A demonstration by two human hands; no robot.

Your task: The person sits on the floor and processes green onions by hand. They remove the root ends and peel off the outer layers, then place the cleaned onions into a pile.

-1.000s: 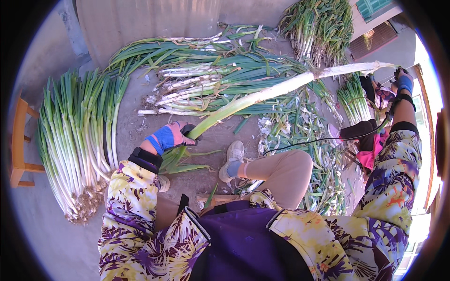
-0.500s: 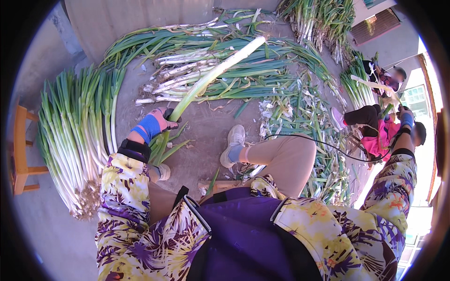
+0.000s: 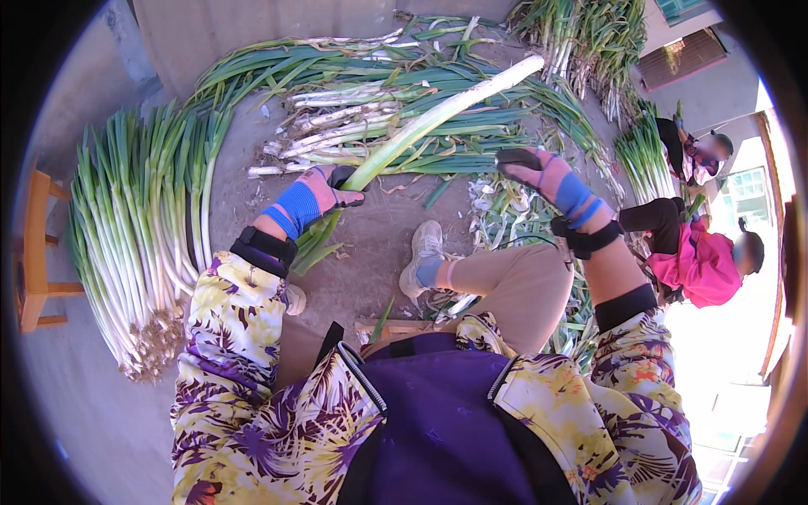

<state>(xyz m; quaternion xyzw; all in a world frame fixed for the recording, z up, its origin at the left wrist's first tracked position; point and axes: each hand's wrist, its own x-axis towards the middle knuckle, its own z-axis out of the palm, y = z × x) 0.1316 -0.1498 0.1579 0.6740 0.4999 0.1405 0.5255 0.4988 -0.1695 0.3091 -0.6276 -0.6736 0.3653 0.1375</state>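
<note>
A long green onion (image 3: pixel 446 118) is held in my left hand (image 3: pixel 324 195), its fingers wrapped round the green lower part. The pale stalk slants up to the far right, and its green leaves hang below the hand. My right hand (image 3: pixel 547 181) is to the right of the stalk, apart from it, with its fingers curled together and nothing visible in them. Both hands wear pink and blue gloves with dark fingertips. Beyond them, a pile of unpeeled green onions (image 3: pixel 337 130) lies on the ground.
A big bundle of cleaned green onions (image 3: pixel 139 244) leans at the left, beside a wooden stool (image 3: pixel 35 252). Peeled leaves (image 3: pixel 505 219) litter the ground to the right. More bundles (image 3: pixel 576 50) stand far right. Two people sit at the right, one in a pink top (image 3: pixel 699 261).
My right hand has come in from the far right, where it was beside a pale leaf strip, to near the stalk. My left hand has shifted slightly right, with the green onion tilted lower.
</note>
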